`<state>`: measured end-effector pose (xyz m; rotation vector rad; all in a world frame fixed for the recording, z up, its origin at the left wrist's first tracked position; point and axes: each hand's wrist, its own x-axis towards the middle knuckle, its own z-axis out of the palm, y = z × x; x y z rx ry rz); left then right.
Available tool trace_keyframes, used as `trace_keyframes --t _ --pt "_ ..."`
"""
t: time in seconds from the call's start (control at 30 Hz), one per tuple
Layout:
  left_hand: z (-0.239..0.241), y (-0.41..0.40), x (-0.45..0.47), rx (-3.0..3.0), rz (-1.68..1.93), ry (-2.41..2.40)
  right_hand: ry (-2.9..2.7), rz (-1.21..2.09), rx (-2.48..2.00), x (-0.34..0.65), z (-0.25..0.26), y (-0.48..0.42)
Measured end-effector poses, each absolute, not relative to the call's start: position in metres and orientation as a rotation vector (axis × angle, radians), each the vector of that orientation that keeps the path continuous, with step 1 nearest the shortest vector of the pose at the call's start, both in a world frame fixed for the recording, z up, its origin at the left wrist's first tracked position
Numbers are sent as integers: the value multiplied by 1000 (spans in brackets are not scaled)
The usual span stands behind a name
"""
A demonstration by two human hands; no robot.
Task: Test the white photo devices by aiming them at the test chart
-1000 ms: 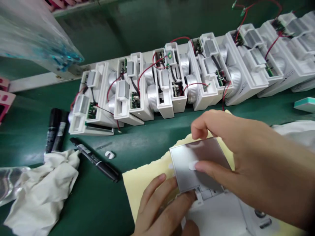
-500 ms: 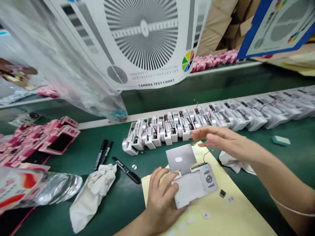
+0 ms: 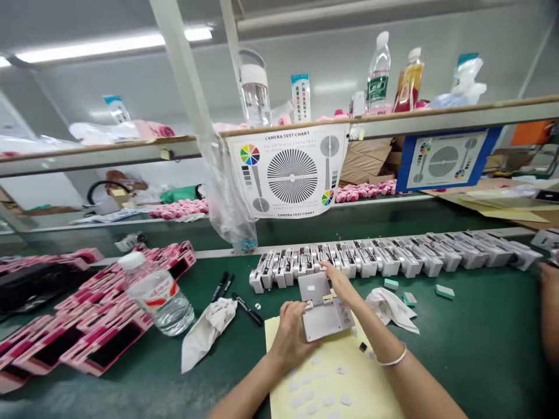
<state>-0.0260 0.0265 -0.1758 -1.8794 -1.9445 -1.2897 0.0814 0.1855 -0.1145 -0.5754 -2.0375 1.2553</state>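
1. White hinged device (image 3: 326,323) just above a yellow sheet (image 3: 367,387), silver panel (image 3: 312,286) standing up from the far edge.
2. Left hand (image 3: 292,340): grip clamped on the device's left edge.
3. Right hand (image 3: 343,288): grip apart, fingers outstretched beside the panel, near a row of white units (image 3: 384,260).
4. Across the sheet: scattered white pads (image 3: 317,384) and a small black square (image 3: 363,347).
5. Left on the green tabletop (image 3: 480,349): black markers (image 3: 221,286), a cloth (image 3: 207,327), a water bottle (image 3: 159,302) and pink boxes (image 3: 87,317).
6. Right of the sheet: a second cloth (image 3: 389,308) and teal blocks (image 3: 444,291).
7. At the far right edge, a co-worker's hand (image 3: 548,285) near the row's end.
8. Overhead, a camera test chart (image 3: 292,171) hanging from a shelf (image 3: 393,119) with bottles (image 3: 378,73).
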Motion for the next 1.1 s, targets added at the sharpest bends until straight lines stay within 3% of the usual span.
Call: trace_keyframes --t 0.3,0.47,0.83,1.1 --pt "-163 29 -31 -1445 -1528 -2499 -2011 1223 -279 109 -111 168" --pt "-155 27 -39 -1331 -1604 -2600 -1897 1270 -350 147 -104 173" --pt "-160 33 -50 -1215 -1770 -2693 -1756 1953 -427 108 -146 185" --pt "-162 32 -49 -1195 -1798 -2731 -1374 2198 -394 90 -160 175"
